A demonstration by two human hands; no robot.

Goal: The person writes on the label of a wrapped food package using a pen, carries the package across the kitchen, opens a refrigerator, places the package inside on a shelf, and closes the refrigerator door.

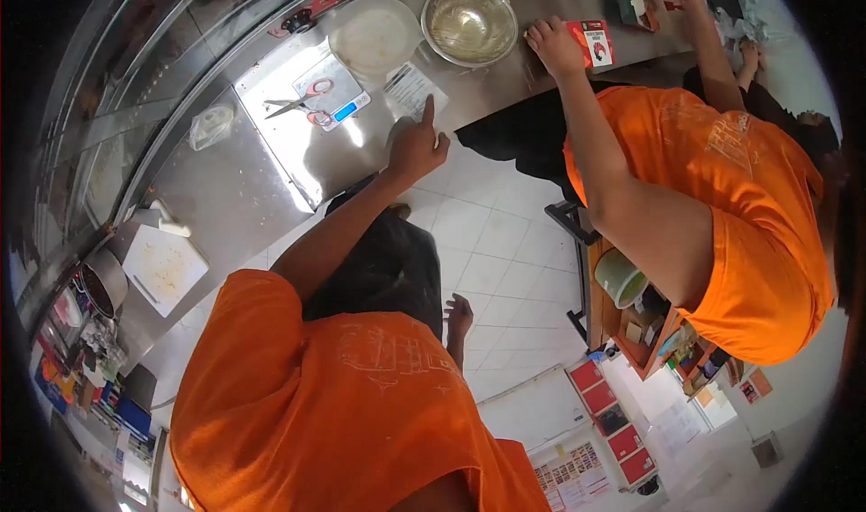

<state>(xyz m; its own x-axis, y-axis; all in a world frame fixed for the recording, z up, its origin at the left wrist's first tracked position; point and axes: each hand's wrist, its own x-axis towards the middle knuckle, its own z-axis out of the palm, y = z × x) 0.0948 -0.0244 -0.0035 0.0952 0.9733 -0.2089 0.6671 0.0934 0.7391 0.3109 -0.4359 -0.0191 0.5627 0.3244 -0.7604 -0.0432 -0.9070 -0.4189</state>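
Observation:
My left hand (418, 154) reaches over the steel counter's edge, with its index finger stretched toward a printed paper (408, 86) and its thumb apart. It holds nothing; whether the fingertip touches the paper I cannot tell. Beside the paper, scissors (316, 102) with reddish handles lie on a digital scale (354, 104) with a blue display. My right hand (458, 313) hangs low by my side above the tiled floor, its fingers loosely apart and nothing visible in them.
A metal bowl (469, 25) and a pale round lid or plate (374, 36) stand at the counter's back. At right, a co-worker's hand (557, 50) touches a red box (594, 45). A white cutting board (164, 267) and a pot (106, 277) are at left.

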